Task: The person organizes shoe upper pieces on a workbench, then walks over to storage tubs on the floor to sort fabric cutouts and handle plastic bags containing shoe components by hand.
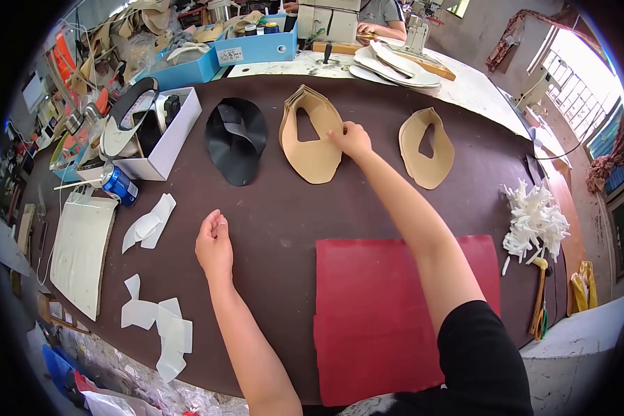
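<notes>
My right hand point(353, 141) reaches to the top middle of the table, its fingers closed on the right edge of a stack of tan shoe uppers point(314, 158). Each piece in that stack has a cut-out opening. Lower left, my left hand point(214, 246) is held over the brown table with nothing in it, fingers loosely extended. Beyond it lie black shoe uppers point(236, 152), with a folded part in the middle. Right of my right hand, a smaller stack of tan uppers point(427, 161) lies flat.
A red sheet point(374, 312) lies beneath my right arm. White pieces point(161, 319) are scattered at left, near a blue can point(120, 186) and a white box point(177, 132). A pile of white strips point(535, 220) and a hammer point(538, 298) lie right. Another person point(385, 21) sits beyond.
</notes>
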`<act>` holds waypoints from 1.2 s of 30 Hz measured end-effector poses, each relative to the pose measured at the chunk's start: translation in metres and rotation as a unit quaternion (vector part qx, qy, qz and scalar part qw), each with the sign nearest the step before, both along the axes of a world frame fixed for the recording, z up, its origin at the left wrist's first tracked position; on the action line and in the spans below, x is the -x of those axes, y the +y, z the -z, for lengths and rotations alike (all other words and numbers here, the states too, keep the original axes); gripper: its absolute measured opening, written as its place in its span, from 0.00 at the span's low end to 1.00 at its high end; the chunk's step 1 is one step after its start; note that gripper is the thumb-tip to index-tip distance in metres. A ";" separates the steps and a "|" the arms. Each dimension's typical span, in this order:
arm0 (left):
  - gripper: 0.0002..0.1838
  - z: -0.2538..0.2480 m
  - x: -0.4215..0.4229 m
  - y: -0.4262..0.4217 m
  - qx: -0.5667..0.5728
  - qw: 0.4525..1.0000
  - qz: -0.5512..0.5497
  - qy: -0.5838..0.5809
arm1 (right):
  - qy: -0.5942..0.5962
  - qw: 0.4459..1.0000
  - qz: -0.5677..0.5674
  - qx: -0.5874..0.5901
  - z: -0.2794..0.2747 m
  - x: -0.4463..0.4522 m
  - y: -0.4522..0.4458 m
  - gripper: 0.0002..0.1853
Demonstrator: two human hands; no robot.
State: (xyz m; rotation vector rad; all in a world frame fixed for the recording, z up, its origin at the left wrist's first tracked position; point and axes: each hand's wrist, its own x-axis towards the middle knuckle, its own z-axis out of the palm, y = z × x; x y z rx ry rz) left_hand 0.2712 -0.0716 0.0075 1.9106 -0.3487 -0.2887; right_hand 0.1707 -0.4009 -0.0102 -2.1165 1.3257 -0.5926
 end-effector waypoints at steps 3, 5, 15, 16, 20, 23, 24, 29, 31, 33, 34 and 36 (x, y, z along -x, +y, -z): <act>0.16 0.000 -0.001 0.001 0.000 1.000 -0.002 0.000 | -0.019 0.999 0.015 0.034 -0.002 -0.013 0.007 0.21; 0.16 0.004 -0.004 0.002 0.001 1.000 -0.001 -0.008 | -0.076 0.996 -0.021 0.040 -0.024 -0.010 0.023 0.20; 0.15 0.014 -0.017 0.009 0.019 1.000 0.000 -0.007 | -0.273 0.954 -0.117 -0.034 -0.122 0.146 0.140 0.17; 0.16 0.013 -0.018 0.010 0.020 1.000 0.001 0.003 | -0.253 0.959 -0.120 -0.052 -0.112 0.170 0.157 0.17; 0.17 0.016 -0.020 0.009 0.016 1.000 0.013 0.002 | -0.096 0.980 -0.109 -0.135 -0.080 0.251 0.238 0.17; 0.17 0.028 -0.031 0.012 0.005 0.999 0.010 -0.038 | -0.138 0.986 -0.081 -0.043 -0.043 0.271 0.262 0.16; 0.17 0.047 -0.045 0.017 0.000 0.997 0.010 -0.070 | -0.115 0.988 -0.099 -0.005 -0.042 0.270 0.263 0.16; 0.18 0.092 -0.115 0.072 0.021 0.989 0.070 -0.130 | -0.204 0.969 -0.130 -0.053 -0.005 0.243 0.255 0.10; 0.18 0.102 -0.133 0.056 -0.029 0.987 0.092 -0.126 | -0.188 0.971 -0.142 -0.041 0.007 0.250 0.252 0.10; 0.19 0.107 -0.129 0.014 -0.109 0.974 0.084 -0.179 | -0.221 0.966 -0.110 -0.071 -0.009 0.265 0.251 0.10; 0.19 0.105 -0.125 0.003 -0.136 0.969 0.087 -0.184 | -0.235 0.962 -0.102 -0.092 -0.016 0.270 0.251 0.10; 0.20 0.140 -0.170 -0.005 -0.106 0.960 0.121 -0.230 | -0.260 0.959 -0.097 -0.065 -0.011 0.266 0.252 0.10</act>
